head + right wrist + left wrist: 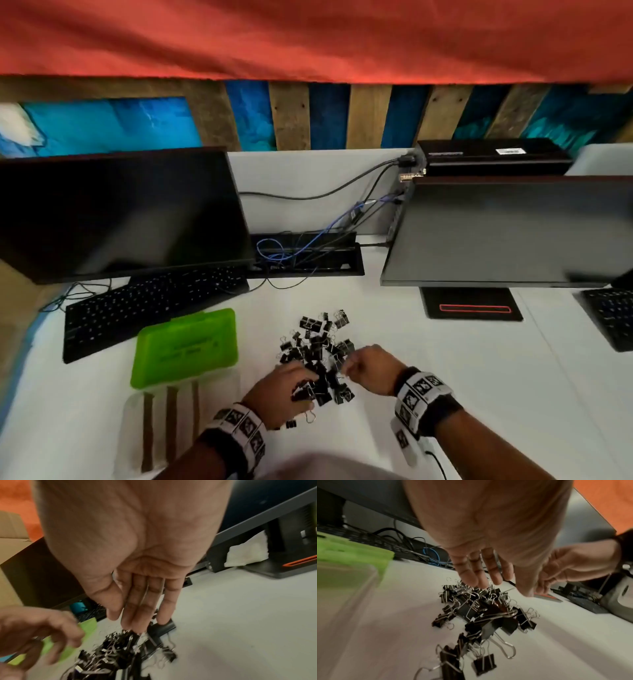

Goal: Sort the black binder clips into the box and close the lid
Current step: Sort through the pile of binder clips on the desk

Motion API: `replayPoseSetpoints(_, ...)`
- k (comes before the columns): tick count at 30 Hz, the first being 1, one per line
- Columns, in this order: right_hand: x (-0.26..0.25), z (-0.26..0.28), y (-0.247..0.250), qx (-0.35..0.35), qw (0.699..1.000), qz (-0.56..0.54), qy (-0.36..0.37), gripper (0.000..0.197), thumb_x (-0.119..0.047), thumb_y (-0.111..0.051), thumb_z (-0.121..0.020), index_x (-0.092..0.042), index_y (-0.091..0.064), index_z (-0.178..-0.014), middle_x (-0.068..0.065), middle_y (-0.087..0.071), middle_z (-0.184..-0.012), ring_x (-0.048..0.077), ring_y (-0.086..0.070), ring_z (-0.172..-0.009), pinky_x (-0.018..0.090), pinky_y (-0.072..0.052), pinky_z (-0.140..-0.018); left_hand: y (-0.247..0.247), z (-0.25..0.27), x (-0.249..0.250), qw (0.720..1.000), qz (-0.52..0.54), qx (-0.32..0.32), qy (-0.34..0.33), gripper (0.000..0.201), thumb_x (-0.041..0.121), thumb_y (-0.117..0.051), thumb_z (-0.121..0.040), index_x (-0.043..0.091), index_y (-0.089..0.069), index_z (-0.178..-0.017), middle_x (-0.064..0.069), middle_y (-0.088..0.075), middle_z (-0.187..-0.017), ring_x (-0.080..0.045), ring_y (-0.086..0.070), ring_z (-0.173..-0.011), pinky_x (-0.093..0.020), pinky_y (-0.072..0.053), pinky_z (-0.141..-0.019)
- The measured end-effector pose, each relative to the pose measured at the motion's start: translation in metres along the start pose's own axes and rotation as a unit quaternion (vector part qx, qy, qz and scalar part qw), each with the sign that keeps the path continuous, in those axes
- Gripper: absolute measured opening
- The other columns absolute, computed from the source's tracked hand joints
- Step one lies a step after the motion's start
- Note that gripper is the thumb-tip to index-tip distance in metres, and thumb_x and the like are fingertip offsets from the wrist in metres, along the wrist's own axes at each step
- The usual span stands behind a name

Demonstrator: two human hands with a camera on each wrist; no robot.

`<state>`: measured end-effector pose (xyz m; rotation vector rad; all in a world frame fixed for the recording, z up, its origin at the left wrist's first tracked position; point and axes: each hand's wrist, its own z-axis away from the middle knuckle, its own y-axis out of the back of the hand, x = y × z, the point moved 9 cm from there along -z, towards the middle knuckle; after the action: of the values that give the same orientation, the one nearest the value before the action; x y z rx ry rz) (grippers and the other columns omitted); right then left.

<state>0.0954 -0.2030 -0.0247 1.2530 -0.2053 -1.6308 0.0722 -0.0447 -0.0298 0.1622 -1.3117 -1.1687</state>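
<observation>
Gathering clips, none boxed yet.
My left hand [287, 390] and right hand [370, 368] hover spread over the binder clips [317, 356]; next I scoop them toward the box [150, 428].

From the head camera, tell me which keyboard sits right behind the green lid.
The left keyboard, under the left monitor; the right keyboard lies far off at the frame's edge.
</observation>
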Motion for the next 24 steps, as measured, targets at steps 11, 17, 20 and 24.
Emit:
replayPoseSetpoints(11, -0.018, -0.029, -0.038, -0.022, 0.995, 0.042, 0.088, 0.016, -0.013, -0.055, -0.086, -0.015, -0.068, -0.095, 0.006, -0.062, -0.104, 0.019, -0.059, -0.087, 0.026, -0.049, -0.081, -0.002, -0.028, -0.006, 0.997, -0.068, -0.008, 0.028, 0.007, 0.026, -0.056, -0.085, 0.024, -0.062, -0.087, 0.006, -0.058, -0.099, -0.015, -0.058, -0.090, -0.035, -0.049, -0.085)
replayPoseSetpoints(17, 0.018, -0.041, 0.019, 0.134, 0.987, 0.059, 0.062, 0.026, -0.019, -0.065, -0.083, -0.027, -0.062, -0.108, -0.007, -0.057, -0.113, 0.011, -0.049, -0.101, 0.025, -0.043, -0.091, -0.017, -0.025, -0.009, 0.994, -0.091, -0.055, -0.039, 0.044, 0.054, -0.058, -0.078, 0.030, -0.054, -0.114, 0.011, -0.048, -0.115, -0.006, -0.047, -0.102, -0.027, -0.044, -0.089)
replayPoseSetpoints(20, 0.022, -0.053, 0.003, 0.045, 0.989, 0.128, 0.053, 0.012, -0.016, -0.057, -0.087, -0.022, -0.064, -0.093, -0.002, -0.062, -0.101, 0.018, -0.052, -0.099, 0.033, -0.049, -0.085, -0.026, -0.027, -0.003, 0.987, -0.128, -0.072, -0.063, 0.044, 0.053, -0.055, -0.082, 0.026, -0.055, -0.118, 0.005, -0.048, -0.121, -0.010, -0.047, -0.108, -0.030, -0.045, -0.090)
replayPoseSetpoints(24, 0.015, -0.062, 0.012, 0.073, 0.982, 0.148, 0.089, 0.019, -0.003, -0.053, -0.086, -0.018, -0.061, -0.077, -0.001, -0.065, -0.083, 0.018, -0.053, -0.082, 0.027, -0.048, -0.073, -0.024, -0.028, -0.002, 0.989, -0.129, -0.046, -0.052, 0.027, 0.033, -0.044, -0.092, 0.022, -0.056, -0.113, 0.001, -0.051, -0.114, -0.019, -0.056, -0.097, -0.037, -0.049, -0.084)
